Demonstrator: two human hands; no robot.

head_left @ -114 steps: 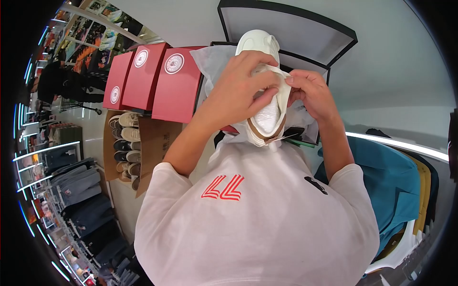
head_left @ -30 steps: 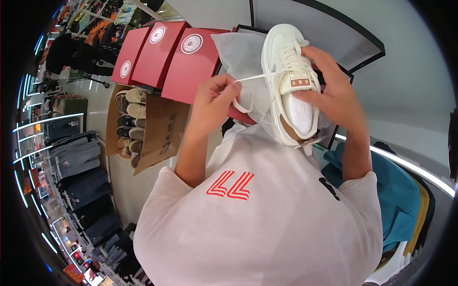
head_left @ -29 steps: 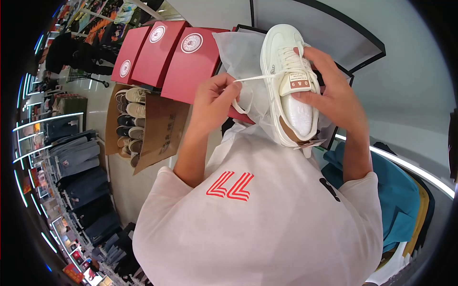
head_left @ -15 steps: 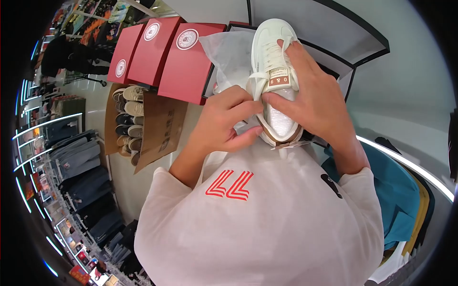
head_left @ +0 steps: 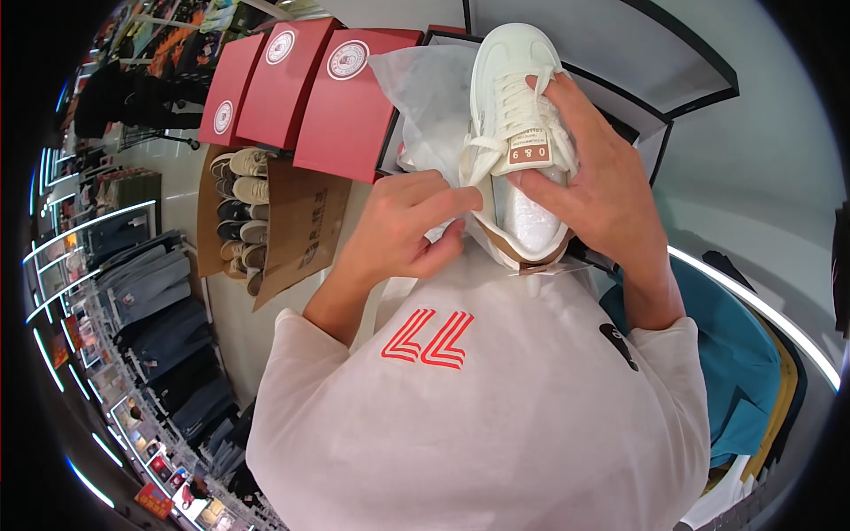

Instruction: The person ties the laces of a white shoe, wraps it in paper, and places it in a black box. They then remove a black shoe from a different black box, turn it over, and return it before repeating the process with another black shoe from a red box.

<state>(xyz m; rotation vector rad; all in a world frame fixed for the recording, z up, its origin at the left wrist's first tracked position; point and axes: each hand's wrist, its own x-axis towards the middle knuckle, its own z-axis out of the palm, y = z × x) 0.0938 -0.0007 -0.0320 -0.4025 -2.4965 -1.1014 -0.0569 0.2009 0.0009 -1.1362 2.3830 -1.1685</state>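
A white sneaker [head_left: 516, 62] with a brown heel and a brown-and-cream tongue label [head_left: 529, 150] points its toe away from me. Clear padded wrap [head_left: 529, 217] fills its opening. My right hand [head_left: 606, 181] is wrapped round the sneaker's right side, with the thumb at the tongue and the fingers by the laces [head_left: 506, 106]. On the other side, my left hand [head_left: 405, 221] has its fingers curled, and the index fingertip meets the collar. Whether a lace is pinched in that hand is hidden. Whitish tissue paper [head_left: 429, 93] lies beyond it.
Red shoeboxes [head_left: 341, 124] stand at the back left, above a cardboard carton [head_left: 305, 226] of several shoes. Clothing racks [head_left: 181, 354] line the far left, where a person in dark clothes [head_left: 133, 97] stands by a cart. Teal garments [head_left: 739, 363] hang at right.
The sneaker and my right hand have shifted slightly right and up in view. My left hand's thumb and fingers have drawn closer together at the collar.
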